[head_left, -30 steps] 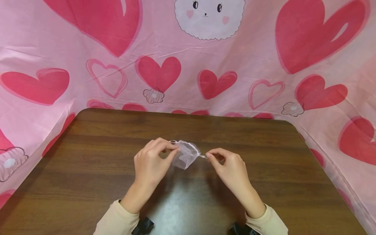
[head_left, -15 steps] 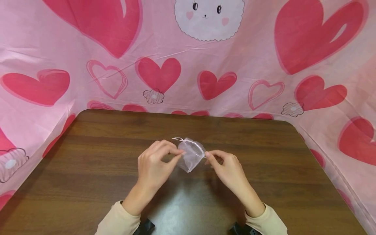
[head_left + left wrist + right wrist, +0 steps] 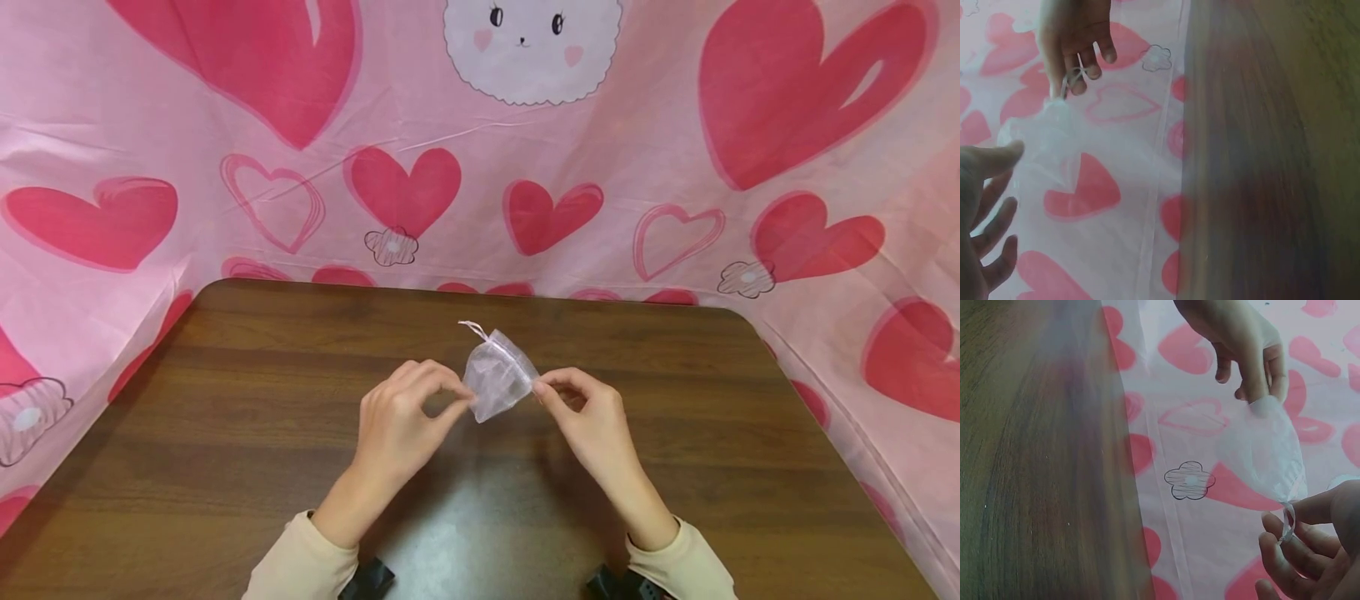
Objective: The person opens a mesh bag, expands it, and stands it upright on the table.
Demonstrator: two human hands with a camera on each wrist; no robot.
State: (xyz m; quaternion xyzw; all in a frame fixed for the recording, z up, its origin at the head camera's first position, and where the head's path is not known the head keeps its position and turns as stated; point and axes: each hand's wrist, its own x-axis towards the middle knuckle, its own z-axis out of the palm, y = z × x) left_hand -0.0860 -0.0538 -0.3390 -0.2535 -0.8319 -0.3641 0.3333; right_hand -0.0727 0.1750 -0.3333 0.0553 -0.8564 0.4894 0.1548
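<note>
A small sheer white drawstring pouch [image 3: 498, 371] is held up between both hands over the table. My left hand [image 3: 405, 417] pinches its bottom corner between thumb and forefinger. At the other side, my right hand [image 3: 592, 421] pinches the pouch by the drawstring edge near its mouth. A white string loop [image 3: 472, 328] sticks out freely from the far side of the mouth. In the right wrist view, another string loop [image 3: 1288, 524] hangs beside the right fingertips. The left wrist view shows the pouch [image 3: 1050, 134] as thin, see-through cloth.
A dark brown wooden table [image 3: 300, 333] lies beneath the hands. Pink cloth [image 3: 480, 125] printed with red hearts hangs behind it and at both sides. Black wrist devices [image 3: 367, 577] sit below the beige sleeves [image 3: 303, 558].
The pouch has shifted up and right and turned, so its free string loop points away. The right fingers have moved from the string's end to the pouch's edge; the left hand moved slightly right.
</note>
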